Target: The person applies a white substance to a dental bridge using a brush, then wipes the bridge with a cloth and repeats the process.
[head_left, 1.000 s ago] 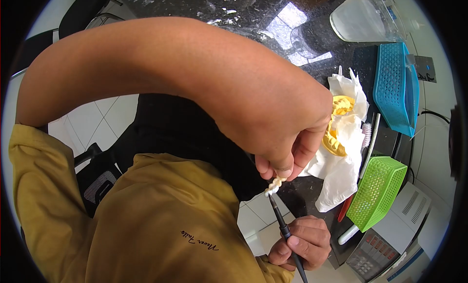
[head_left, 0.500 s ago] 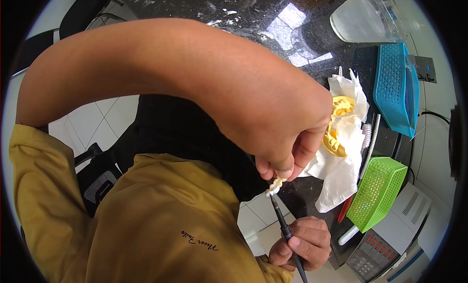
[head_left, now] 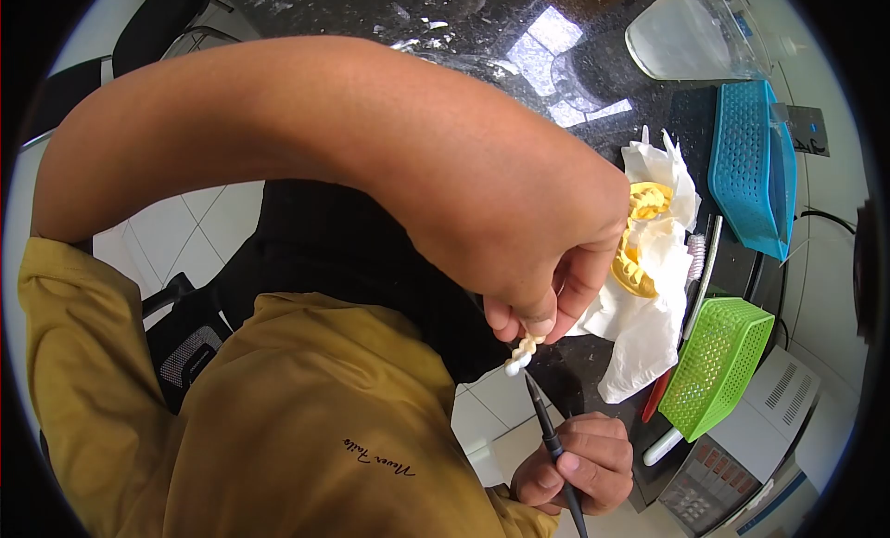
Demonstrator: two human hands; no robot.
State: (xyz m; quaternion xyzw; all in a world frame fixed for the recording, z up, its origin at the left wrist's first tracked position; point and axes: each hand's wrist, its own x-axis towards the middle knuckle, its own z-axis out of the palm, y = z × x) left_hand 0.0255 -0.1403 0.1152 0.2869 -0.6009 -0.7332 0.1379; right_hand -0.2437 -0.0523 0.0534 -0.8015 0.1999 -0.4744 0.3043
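My left hand (head_left: 556, 288) reaches across from the top and is closed in a pinch on a small dental bridge (head_left: 527, 349), a short row of tooth shapes, cream near my fingers and white at its lower end. My right hand (head_left: 579, 464), lower down, is wrapped round a thin dark brush (head_left: 547, 429). The brush's pointed tip sits just below the white end of the bridge, with a slight gap between them. Beyond my left hand, yellow dental models (head_left: 634, 269) lie on crumpled white tissue (head_left: 663, 250), partly hidden by that hand.
On the dark shiny worktop (head_left: 464, 19) are white smears and a clear plastic cup (head_left: 686, 37). A blue basket (head_left: 742, 158) and a green basket (head_left: 714, 366) stand along the far side. A grey machine with red displays (head_left: 718, 468) is at lower right.
The brush tip has come away from the white end of the bridge and shifted slightly right. My left hand and the bridge have barely moved.
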